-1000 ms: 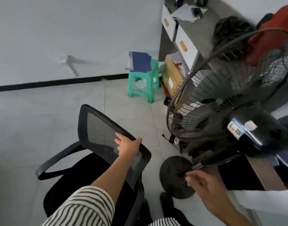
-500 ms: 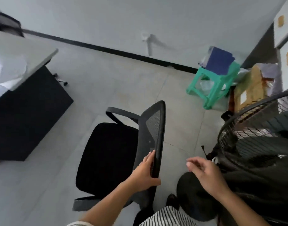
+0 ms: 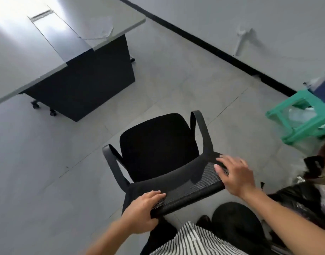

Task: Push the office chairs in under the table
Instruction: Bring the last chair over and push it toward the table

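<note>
A black office chair (image 3: 158,144) with a mesh backrest and two armrests stands on the tiled floor right in front of me, its seat facing away toward the table. My left hand (image 3: 141,210) grips the left end of the backrest's top edge. My right hand (image 3: 235,175) lies on the right end of the same edge, fingers spread over the mesh. The grey-topped table (image 3: 47,45) with a black panel and castors stands at the upper left, well apart from the chair.
A green plastic stool (image 3: 303,116) stands at the right near the wall. A round black fan base (image 3: 237,225) sits by my feet, with dark bags (image 3: 301,199) at the lower right. Open tiled floor lies between the chair and the table.
The view swung left and the table came into sight. The chair turned so its seat faces the table. My right hand came off the fan onto the backrest.
</note>
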Demonstrator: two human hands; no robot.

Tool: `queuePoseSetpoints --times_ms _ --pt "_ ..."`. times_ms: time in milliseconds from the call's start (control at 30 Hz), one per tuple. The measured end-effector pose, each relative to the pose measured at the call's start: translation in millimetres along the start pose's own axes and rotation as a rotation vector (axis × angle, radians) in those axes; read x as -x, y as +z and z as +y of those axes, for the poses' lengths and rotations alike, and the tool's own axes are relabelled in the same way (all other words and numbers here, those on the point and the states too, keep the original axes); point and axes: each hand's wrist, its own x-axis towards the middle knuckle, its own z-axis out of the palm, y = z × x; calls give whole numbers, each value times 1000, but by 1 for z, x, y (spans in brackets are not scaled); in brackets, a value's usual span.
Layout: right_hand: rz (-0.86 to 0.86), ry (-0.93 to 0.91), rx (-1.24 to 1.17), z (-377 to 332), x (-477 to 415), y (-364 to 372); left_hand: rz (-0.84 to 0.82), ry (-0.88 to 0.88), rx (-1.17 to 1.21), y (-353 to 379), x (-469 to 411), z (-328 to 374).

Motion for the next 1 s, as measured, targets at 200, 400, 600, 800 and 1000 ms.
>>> queuePoseSetpoints --times_ms 200,400,600,800,1000 --pt "46 -69 -21 -54 0 33 93 -29 -114 -21 22 -62" --pt "37 -111 49 -89 -75 42 198 -73 -102 -45 15 -89" --pt "26 -202 38 -141 -139 65 281 -157 -106 -81 11 -130" --pt "25 -332 18 -180 -231 74 339 -263 -67 -126 -15 -154" --pt "-61 -455 46 -230 -337 76 439 -382 26 -176 -47 -172"
